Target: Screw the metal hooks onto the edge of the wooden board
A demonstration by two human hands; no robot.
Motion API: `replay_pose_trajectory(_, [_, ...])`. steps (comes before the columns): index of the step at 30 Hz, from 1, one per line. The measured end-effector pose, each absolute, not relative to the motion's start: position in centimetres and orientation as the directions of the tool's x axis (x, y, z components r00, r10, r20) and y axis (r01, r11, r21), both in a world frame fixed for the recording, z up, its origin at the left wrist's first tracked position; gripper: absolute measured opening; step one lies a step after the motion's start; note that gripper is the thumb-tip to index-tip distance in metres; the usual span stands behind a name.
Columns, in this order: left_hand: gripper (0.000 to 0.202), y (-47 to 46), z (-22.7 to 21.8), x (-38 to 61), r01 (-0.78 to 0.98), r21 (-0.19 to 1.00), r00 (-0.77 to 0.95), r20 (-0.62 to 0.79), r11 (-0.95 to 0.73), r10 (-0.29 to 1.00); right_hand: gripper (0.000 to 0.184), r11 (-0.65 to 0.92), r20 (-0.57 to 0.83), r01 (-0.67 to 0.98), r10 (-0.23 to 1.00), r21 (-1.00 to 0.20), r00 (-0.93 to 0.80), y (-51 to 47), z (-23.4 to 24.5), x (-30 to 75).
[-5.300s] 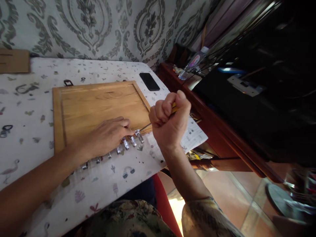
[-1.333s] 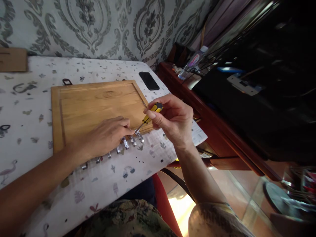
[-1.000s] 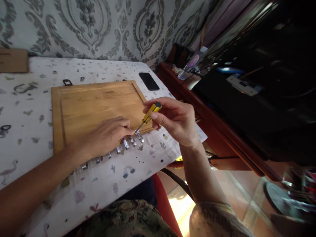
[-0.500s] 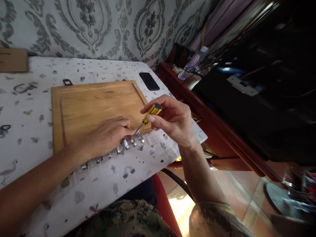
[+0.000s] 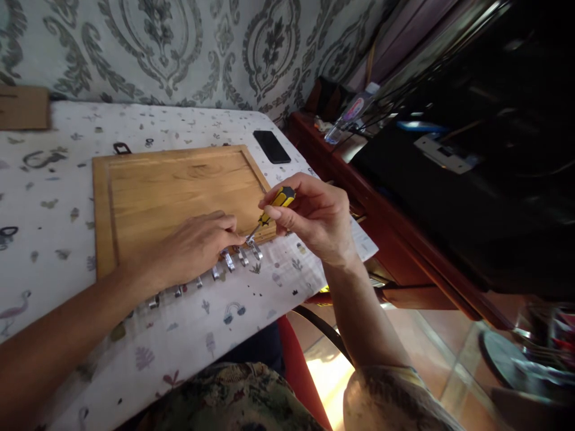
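A framed wooden panel (image 5: 179, 185) lies flat on the cloth-covered table, with a row of several shiny metal hooks (image 5: 229, 261) along its near edge. My left hand (image 5: 202, 245) rests over that edge, fingers curled and fingertips pressed to the metal hook (image 5: 255, 248) near the right corner. My right hand (image 5: 317, 218) pinches a small screwdriver (image 5: 277, 205) by its yellow and black handle between thumb and fingers. The screwdriver slants down to the left, its shaft tip at that hook beside my left fingertips. Any screw under the tip is too small to make out.
Beyond the panel's far right corner lies a black phone (image 5: 272, 146). A dark clasp (image 5: 121, 148) shows at its far edge, and cardboard (image 5: 23, 108) at far left. A plastic bottle (image 5: 353, 114) and cables stand on the reddish wooden furniture (image 5: 395, 239) at right.
My right fingers have shifted slightly around the screwdriver handle. The screwdriver tip and my left hand stay at the same hook.
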State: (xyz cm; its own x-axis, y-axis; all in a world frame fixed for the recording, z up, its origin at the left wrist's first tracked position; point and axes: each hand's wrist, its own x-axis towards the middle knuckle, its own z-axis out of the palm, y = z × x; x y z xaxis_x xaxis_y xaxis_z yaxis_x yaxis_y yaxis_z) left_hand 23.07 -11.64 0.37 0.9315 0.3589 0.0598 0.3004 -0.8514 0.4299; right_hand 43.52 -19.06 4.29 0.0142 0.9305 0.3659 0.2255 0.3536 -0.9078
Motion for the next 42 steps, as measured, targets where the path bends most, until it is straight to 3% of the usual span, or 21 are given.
replay_pose_trajectory(9, [0.025, -11.69, 0.8, 23.14, 0.333, 0.451, 0.927, 0.003, -0.828, 0.374, 0.037, 0.359, 0.344, 0.202, 0.933, -0.911, -0.105, -19.17, 4.89, 44.27])
replay_pose_trajectory(20, [0.025, -11.57, 0.31, 23.09, 0.319, 0.435, 0.929, 0.033, -0.842, 0.368, 0.035, 0.372, 0.387, 0.229, 0.922, -0.899, 0.02, -18.88, 4.26, 43.71])
replay_pose_trajectory(30, [0.026, -11.71, 0.49, 23.12, 0.312, 0.454, 0.927, 0.046, -0.835, 0.371, 0.035, 0.345, 0.331, 0.141, 0.937, -0.928, -0.112, -19.08, 4.62, 44.48])
replay_pose_trajectory(37, [0.025, -11.53, 0.27, 23.05, 0.285, 0.425, 0.935, 0.075, -0.859, 0.348, 0.033, 0.343, 0.346, 0.171, 0.938, -0.924, -0.014, -19.08, 4.45, 43.83])
replay_pose_trajectory(42, [0.027, -11.45, 0.0, 23.01, 0.27, 0.425, 0.934, 0.1, -0.864, 0.342, 0.032, 0.37, 0.367, 0.149, 0.929, -0.917, -0.054, -18.99, 4.32, 44.16])
